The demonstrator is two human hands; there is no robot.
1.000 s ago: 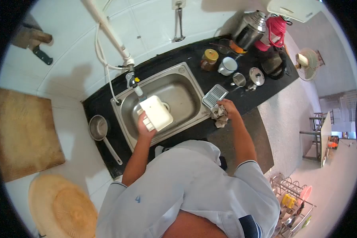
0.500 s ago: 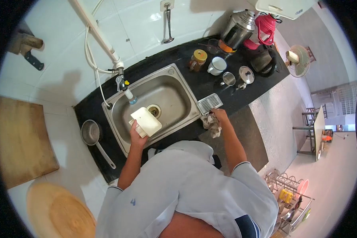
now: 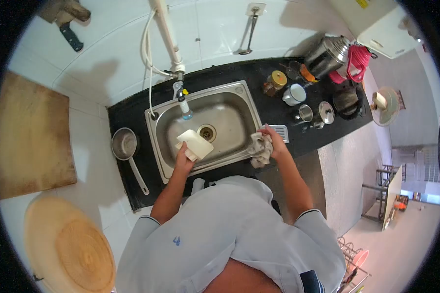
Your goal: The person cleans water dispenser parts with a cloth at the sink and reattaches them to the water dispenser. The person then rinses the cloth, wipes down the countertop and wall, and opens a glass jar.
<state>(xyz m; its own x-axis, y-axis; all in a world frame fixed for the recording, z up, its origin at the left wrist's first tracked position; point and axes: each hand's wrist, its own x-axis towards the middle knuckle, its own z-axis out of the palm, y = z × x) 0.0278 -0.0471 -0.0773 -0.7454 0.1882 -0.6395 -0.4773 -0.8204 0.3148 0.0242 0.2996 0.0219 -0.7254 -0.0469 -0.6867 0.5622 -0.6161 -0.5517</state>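
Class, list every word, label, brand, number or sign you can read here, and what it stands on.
"4": a blue mark on the pale shirt, shaped like this numeral, though possibly a logo.
Yellow label on the white casing, upper right: too small to read.
No other text is readable.

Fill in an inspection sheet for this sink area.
Surface: black counter with a steel sink set in.
Job's things: white dish over the sink; cloth at its right edge; slotted tray beside it, partly hidden.
Clutter: pan left of the sink; jar, mug and cup right.
Hands: left hand grips the dish; right hand grips the cloth.
Cables: none clearly seen; white hose by the tap.
Surroundings: ladle and knife on the wall; fan beyond the counter.
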